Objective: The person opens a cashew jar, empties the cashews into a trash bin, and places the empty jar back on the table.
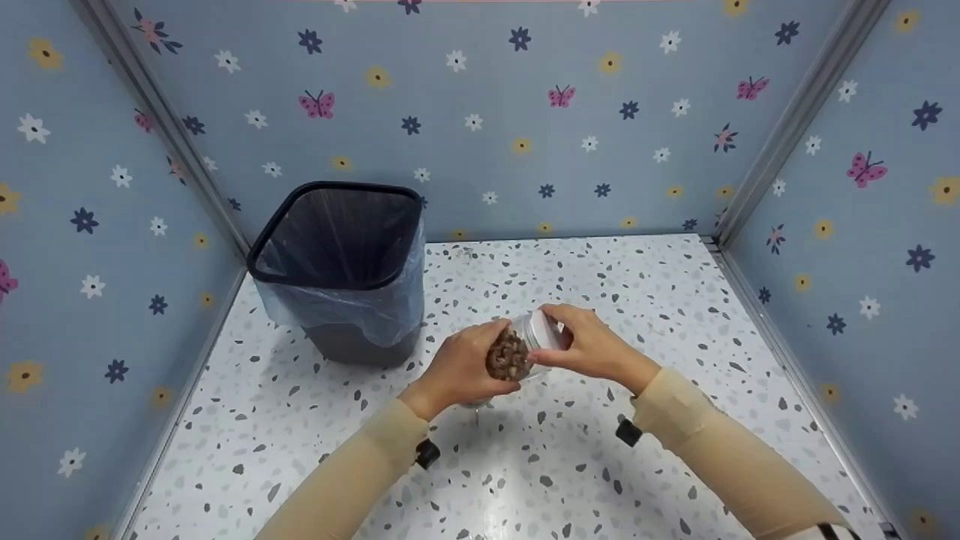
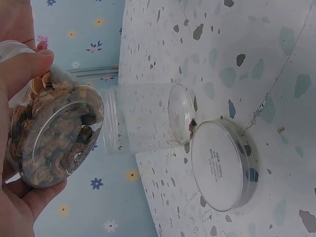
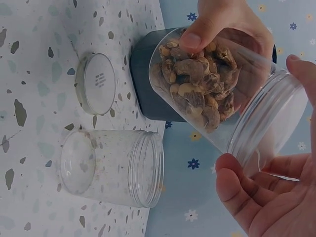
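My left hand (image 1: 461, 364) grips a clear plastic jar (image 3: 197, 86) around its body, tilted above the table. Brown skin-on cashews (image 1: 508, 355) fill its lower part. The right hand (image 1: 592, 346) pinches the rim of the clear lid (image 3: 284, 116) at the jar's mouth, thumb and fingers on opposite sides. Below, a second clear jar (image 3: 111, 168) stands upright on the table without a lid, a few dark crumbs at its base. Beside it lies another round lid (image 2: 217, 165) with small printed text. In the head view the hands mostly hide both of these.
A dark bin (image 1: 360, 341) lined with a translucent bag stands at the back left of the speckled white table (image 1: 570, 480). Blue flowered walls (image 1: 480, 97) close in the back and both sides.
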Available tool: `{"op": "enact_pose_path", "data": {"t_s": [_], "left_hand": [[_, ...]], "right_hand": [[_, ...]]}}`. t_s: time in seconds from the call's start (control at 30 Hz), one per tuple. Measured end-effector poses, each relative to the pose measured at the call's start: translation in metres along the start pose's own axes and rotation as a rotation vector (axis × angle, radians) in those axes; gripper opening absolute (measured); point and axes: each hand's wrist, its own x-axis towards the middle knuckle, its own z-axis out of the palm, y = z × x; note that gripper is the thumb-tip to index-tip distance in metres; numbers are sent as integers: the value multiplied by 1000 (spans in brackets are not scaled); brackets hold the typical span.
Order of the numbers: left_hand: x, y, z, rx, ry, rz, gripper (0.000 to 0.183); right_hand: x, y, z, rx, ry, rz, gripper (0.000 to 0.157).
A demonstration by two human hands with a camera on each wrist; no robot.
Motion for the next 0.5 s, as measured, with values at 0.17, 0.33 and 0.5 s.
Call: {"op": "enact_pose_path", "data": {"t_s": [0.17, 0.33, 0.5], "left_hand": [[1, 0, -1, -22, -6, 7, 91], [2, -1, -2, -20, -20, 5, 92], [2, 0, -3, -8, -38, -1, 92]], "right_hand": [[-1, 1, 0, -2, -2, -3, 76], [-2, 2, 0, -5, -11, 2, 79], [-3, 2, 0, 4, -24, -4, 79]]}}
